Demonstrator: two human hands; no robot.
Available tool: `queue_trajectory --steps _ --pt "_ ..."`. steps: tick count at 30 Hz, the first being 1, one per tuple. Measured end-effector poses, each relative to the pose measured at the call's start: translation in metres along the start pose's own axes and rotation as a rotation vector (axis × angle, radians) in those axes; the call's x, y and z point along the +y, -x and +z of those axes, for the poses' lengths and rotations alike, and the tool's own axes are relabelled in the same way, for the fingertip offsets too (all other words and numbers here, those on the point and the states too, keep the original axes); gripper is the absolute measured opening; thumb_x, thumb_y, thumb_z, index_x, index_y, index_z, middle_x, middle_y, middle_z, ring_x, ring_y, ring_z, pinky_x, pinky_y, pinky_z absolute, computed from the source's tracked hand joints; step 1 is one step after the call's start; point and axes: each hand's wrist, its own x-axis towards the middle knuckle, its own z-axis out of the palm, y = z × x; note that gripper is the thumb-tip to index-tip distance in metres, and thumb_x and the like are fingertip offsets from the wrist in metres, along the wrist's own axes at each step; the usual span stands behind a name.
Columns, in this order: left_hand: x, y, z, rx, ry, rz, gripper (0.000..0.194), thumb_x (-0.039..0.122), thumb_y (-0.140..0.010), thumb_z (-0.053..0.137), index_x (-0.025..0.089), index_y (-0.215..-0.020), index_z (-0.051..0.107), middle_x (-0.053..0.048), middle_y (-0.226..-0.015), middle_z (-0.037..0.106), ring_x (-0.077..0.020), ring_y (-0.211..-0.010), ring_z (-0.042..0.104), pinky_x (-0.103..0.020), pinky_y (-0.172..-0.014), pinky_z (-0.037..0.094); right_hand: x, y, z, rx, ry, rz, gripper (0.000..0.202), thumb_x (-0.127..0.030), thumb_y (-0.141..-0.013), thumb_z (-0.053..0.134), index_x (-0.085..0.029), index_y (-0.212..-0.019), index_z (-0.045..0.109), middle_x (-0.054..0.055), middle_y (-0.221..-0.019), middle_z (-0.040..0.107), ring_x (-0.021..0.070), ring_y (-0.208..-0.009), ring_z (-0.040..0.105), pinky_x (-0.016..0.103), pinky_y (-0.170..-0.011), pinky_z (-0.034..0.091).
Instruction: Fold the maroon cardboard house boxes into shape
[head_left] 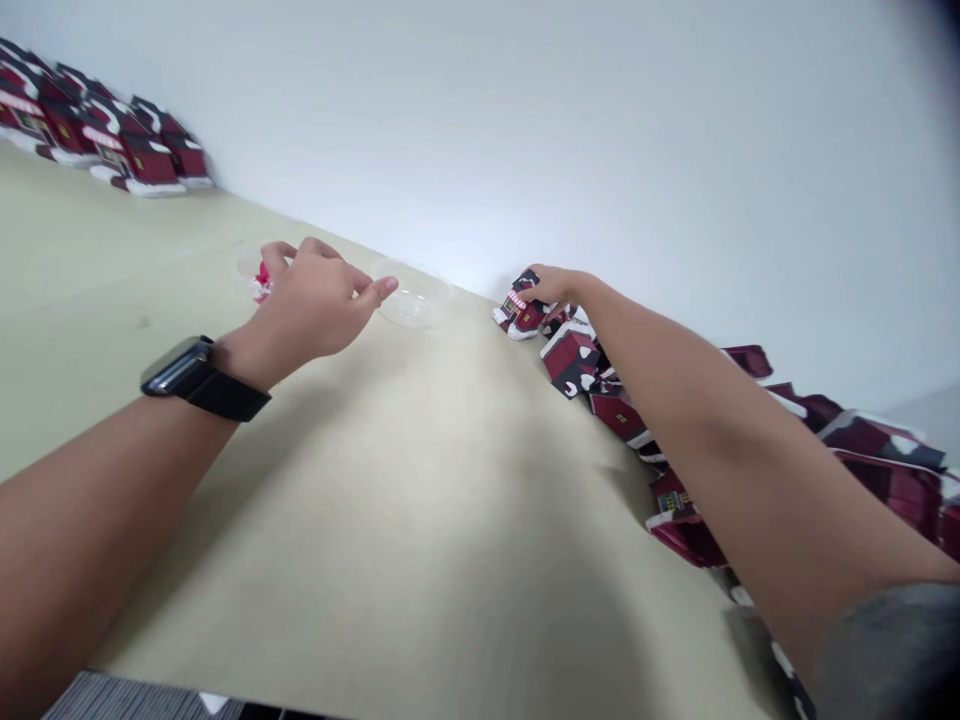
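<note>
My right hand (559, 287) reaches to the table's back edge by the wall, its fingers closed around a small dark red toy house (517, 312) with a dark, snow-edged roof and a striped awning. My left hand (311, 295), a black watch on its wrist, is over the table with thumb and fingers apart. Beneath and beside its fingers are small red and white pieces (262, 283), partly hidden, apparently in a clear dish. Just right of the left thumb stands a clear, round plastic dish (414, 300).
Many similar houses (621, 412) lie tumbled in a heap along the right, partly behind my right arm. More finished-looking houses (135, 145) stand upright in a group at the far left. A white wall (525, 120) rises behind the pale tabletop (390, 500).
</note>
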Motion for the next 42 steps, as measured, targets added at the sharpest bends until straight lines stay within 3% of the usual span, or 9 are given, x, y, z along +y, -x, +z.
queue_trajectory --steps 4,7,13,17,20,25,31,37,42 --pt "0.001 -0.001 -0.002 -0.007 -0.002 -0.031 0.060 0.061 -0.101 0.036 0.023 -0.078 0.075 -0.010 -0.090 0.070 -0.0399 -0.128 0.045 -0.063 -0.112 0.014 -0.013 0.030 -0.013 -0.066 0.165 -0.218 0.054 -0.025 -0.090 0.075 -0.021 -0.138 0.052 0.012 -0.131 0.062 0.0169 -0.091 0.064 0.025 -0.072 0.057" --pt "0.008 -0.001 -0.006 -0.021 0.007 -0.028 0.059 0.058 -0.102 0.034 0.023 -0.084 0.077 -0.010 -0.092 0.069 -0.0403 -0.129 0.045 -0.063 -0.112 0.013 -0.018 0.075 -0.013 -0.061 0.265 -0.305 0.059 -0.032 -0.090 0.075 -0.027 -0.143 0.050 0.010 -0.132 0.062 0.0203 -0.091 0.065 0.030 -0.079 0.056" --pt "0.023 0.006 -0.008 0.007 0.042 0.102 0.049 0.053 -0.100 0.040 0.024 -0.090 0.078 -0.010 -0.103 0.073 -0.0380 -0.126 0.050 -0.059 -0.108 0.023 0.007 0.192 0.016 -0.040 0.255 -0.532 0.062 -0.043 -0.088 0.069 -0.031 -0.146 0.051 0.006 -0.129 0.068 0.0281 -0.111 0.067 0.037 -0.095 0.053" --pt "0.020 0.009 -0.001 -0.027 0.030 0.167 0.039 0.046 -0.098 0.044 0.027 -0.094 0.079 -0.007 -0.110 0.076 -0.0363 -0.124 0.053 -0.059 -0.104 0.026 0.024 0.240 0.035 0.031 0.204 -0.547 0.056 -0.047 -0.088 0.064 -0.030 -0.141 0.055 0.007 -0.130 0.067 0.0300 -0.112 0.067 0.039 -0.091 0.053" --pt "0.016 0.011 0.001 -0.054 -0.003 0.185 0.038 0.045 -0.098 0.044 0.028 -0.102 0.078 -0.006 -0.120 0.075 -0.0348 -0.124 0.055 -0.058 -0.103 0.028 0.017 0.244 0.040 0.024 0.237 -0.515 0.050 -0.049 -0.091 0.062 -0.026 -0.135 0.058 0.010 -0.124 0.070 0.0316 -0.105 0.068 0.039 -0.084 0.053" --pt "0.018 0.010 -0.002 -0.016 -0.067 0.155 0.042 0.051 -0.098 0.043 0.028 -0.112 0.074 -0.007 -0.128 0.072 -0.0347 -0.130 0.052 -0.058 -0.107 0.026 -0.006 0.220 0.036 -0.041 0.225 -0.526 0.055 -0.041 -0.090 0.067 -0.024 -0.140 0.053 0.011 -0.125 0.069 0.0304 -0.108 0.067 0.034 -0.085 0.052" --pt "0.019 0.006 -0.005 -0.027 -0.071 0.115 0.042 0.054 -0.097 0.042 0.031 -0.111 0.073 -0.007 -0.128 0.071 -0.0369 -0.134 0.049 -0.059 -0.110 0.024 -0.001 0.214 0.044 -0.043 0.107 -0.470 0.066 -0.041 -0.094 0.063 -0.022 -0.153 0.041 0.016 -0.139 0.059 0.0306 -0.113 0.065 0.036 -0.090 0.053" --pt "0.022 0.007 -0.004 -0.046 -0.084 0.147 0.044 0.057 -0.098 0.042 0.031 -0.117 0.072 -0.007 -0.130 0.071 -0.0373 -0.134 0.050 -0.059 -0.111 0.025 0.018 0.230 0.073 0.146 -0.083 -0.485 0.080 -0.043 -0.092 0.066 -0.026 -0.160 0.028 0.016 -0.153 0.043 0.0345 -0.133 0.054 0.045 -0.107 0.048" --pt "0.040 0.015 -0.004 -0.155 -0.070 0.252 0.053 0.064 -0.097 0.045 0.031 -0.134 0.065 -0.005 -0.141 0.065 -0.0350 -0.135 0.049 -0.053 -0.111 0.028 0.029 0.229 0.102 0.282 -0.272 -0.515 0.069 -0.037 -0.091 0.066 -0.028 -0.153 0.036 0.013 -0.151 0.045 0.0302 -0.134 0.053 0.045 -0.112 0.047"
